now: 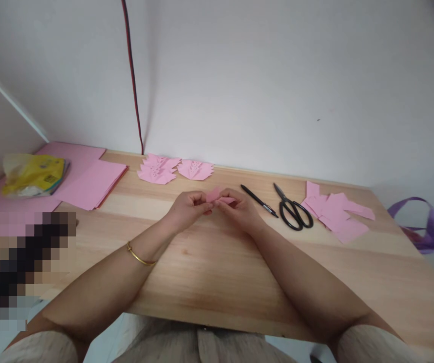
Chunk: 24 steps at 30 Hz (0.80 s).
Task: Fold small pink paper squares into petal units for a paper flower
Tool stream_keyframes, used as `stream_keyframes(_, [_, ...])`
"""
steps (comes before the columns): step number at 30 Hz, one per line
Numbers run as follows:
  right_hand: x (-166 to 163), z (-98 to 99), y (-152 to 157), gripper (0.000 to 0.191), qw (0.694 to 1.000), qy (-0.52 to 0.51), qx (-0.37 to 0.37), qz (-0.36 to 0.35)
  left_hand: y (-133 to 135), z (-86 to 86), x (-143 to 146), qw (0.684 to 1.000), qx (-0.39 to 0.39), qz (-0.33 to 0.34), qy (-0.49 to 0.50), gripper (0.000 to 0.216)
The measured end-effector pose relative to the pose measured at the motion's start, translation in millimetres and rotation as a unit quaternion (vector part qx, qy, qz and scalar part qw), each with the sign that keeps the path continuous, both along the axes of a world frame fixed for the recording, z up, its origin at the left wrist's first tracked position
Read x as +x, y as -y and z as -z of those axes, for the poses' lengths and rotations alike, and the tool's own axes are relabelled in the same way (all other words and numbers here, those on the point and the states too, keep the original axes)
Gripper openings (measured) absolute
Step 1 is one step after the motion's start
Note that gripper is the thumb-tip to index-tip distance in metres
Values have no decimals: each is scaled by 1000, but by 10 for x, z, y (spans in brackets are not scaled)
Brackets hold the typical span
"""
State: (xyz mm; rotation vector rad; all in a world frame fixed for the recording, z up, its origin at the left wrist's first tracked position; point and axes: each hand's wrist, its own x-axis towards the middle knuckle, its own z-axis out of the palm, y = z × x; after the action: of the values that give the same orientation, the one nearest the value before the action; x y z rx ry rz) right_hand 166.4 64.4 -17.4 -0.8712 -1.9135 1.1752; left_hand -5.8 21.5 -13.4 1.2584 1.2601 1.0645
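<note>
Both hands meet over the middle of the table, pinching one small piece of pink paper point(213, 193) between them. My left hand point(187, 209) grips its left side with thumb and forefinger. On the other side, my right hand point(242, 207) has its fingers closed on the right part. The paper looks folded, though the fingers cover much of it. Just beyond lie folded pink paper shapes with jagged edges, one point(196, 170) alone and others point(157, 169) overlapping to its left. A black pen point(259, 200) and black-handled scissors point(291, 207) rest right of my right hand.
Cut pink paper scraps point(336, 214) lie in a pile on the right. At the left are stacked pink sheets point(92, 184) with a yellow plastic packet point(37, 174) on top. A red-black cable point(132, 75) runs down the wall. Purple ribbon point(431, 222) hangs past the right edge.
</note>
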Motion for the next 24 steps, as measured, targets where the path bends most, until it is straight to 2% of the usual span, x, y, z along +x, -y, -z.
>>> stream_keyframes(4, [0, 26, -5, 16, 1000, -2, -23, 4, 3, 27, 16, 1000, -7, -9, -7, 27])
stream_keyframes(12, [10, 39, -22, 20, 1000, 17, -4, 9, -12, 29, 31, 999, 27, -11, 24, 21])
stream_keyframes(24, [13, 23, -21, 16, 1000, 12, -6, 0, 9, -2, 44, 998, 46, -3, -46, 26])
